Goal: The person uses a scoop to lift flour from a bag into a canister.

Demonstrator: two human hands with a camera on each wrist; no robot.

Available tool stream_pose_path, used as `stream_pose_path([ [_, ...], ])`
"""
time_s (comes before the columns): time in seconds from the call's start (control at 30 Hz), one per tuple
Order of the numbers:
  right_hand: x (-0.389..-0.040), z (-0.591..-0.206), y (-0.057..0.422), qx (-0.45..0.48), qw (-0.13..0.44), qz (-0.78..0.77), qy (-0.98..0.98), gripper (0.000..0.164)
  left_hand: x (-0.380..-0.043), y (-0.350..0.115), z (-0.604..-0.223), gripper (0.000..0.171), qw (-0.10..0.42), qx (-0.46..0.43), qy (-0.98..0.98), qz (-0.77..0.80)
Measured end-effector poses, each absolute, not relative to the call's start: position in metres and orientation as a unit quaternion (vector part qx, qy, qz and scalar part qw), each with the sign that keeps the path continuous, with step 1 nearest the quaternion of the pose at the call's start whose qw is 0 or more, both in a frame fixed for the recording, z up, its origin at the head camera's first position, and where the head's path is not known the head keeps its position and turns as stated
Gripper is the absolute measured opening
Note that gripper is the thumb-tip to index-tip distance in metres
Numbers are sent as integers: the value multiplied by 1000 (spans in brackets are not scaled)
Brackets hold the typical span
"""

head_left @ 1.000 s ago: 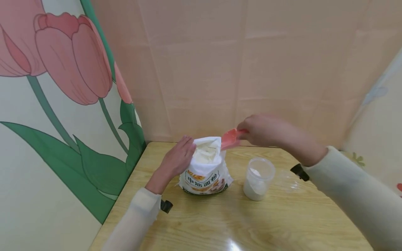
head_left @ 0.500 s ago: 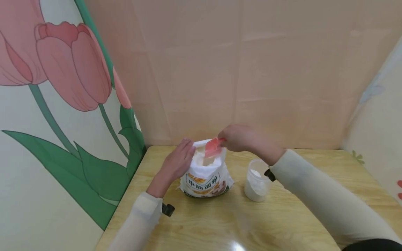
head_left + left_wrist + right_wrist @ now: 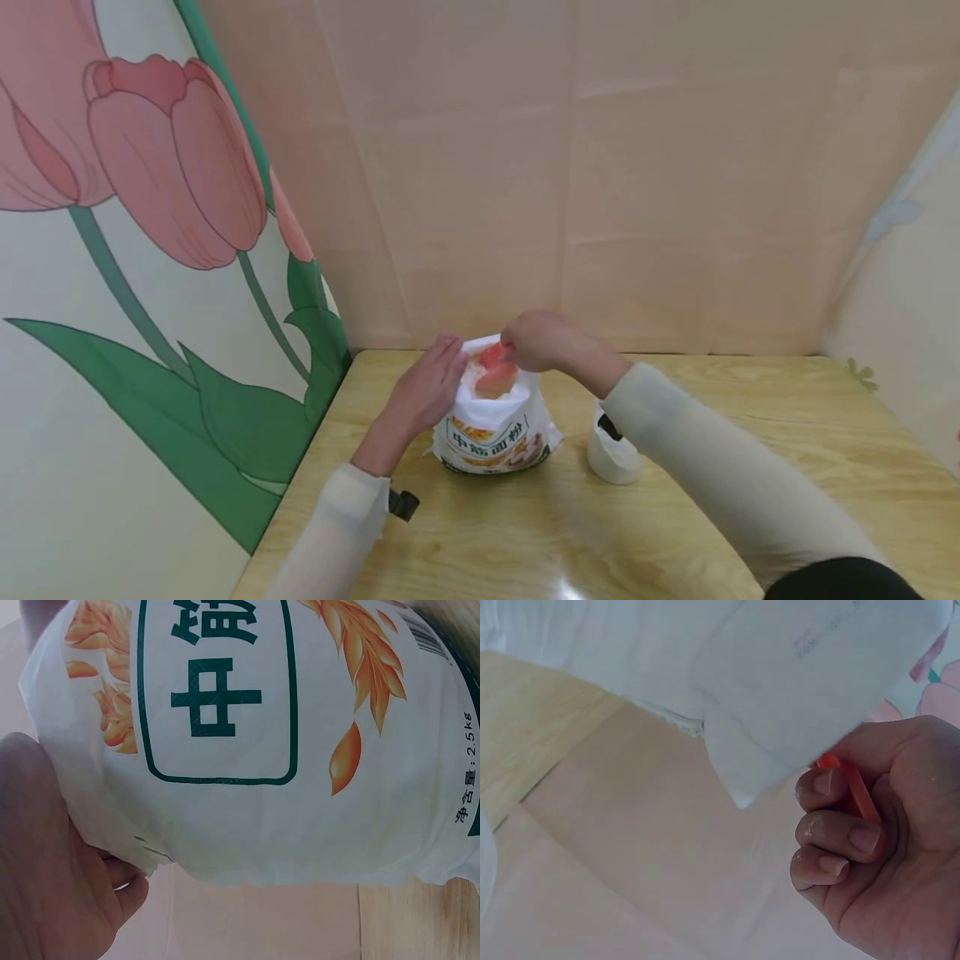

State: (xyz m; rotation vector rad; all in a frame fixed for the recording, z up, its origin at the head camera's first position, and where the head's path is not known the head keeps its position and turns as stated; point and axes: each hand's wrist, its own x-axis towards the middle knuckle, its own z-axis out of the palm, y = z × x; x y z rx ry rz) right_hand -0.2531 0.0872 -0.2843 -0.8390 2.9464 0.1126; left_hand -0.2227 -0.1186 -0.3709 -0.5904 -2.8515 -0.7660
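Note:
A white flour bag [image 3: 486,440] stands upright on the table with its top open and pale flour showing inside. My left hand [image 3: 423,387] holds its left side near the rim; in the left wrist view, thumb and fingers [image 3: 45,855] lie about the bag's edge. In my right hand [image 3: 543,342] is a red scoop [image 3: 497,382], its bowl down inside the bag's mouth. The right wrist view shows fingers curled round the scoop's handle [image 3: 861,796], beside the bag's white side [image 3: 765,690]; the bowl is hidden there.
Right of the bag, a clear plastic tub [image 3: 613,462] with white flour in it stands on the wooden table [image 3: 480,542], partly covered by my right sleeve. A pinkish cloth backdrop [image 3: 465,183] hangs behind the table, and a tulip-painted wall [image 3: 172,167] rises at the left.
My right hand has moved left and down from the bag's right side, bringing the scoop into its mouth. The right sleeve now overlaps the tub. My left hand has stayed on the bag.

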Motion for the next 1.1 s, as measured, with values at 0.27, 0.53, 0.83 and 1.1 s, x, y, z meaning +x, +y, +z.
stream_pose_path([
  [0.27,-258,-295,76,-278,35,49,959,16,-225,-117,-371,70,62,-192,-945,-259],
  [0.53,-265,-309,58,-272,64,46,959,39,-228,-115,-372,66,59,-188,-946,-256],
  [0.83,-267,-311,56,-249,78,42,965,39,-230,-114,-372,65,68,-184,-944,-264],
  [1.1,-258,-305,71,-283,41,1,958,18,-228,-114,-371,71,54,-182,-945,-268],
])
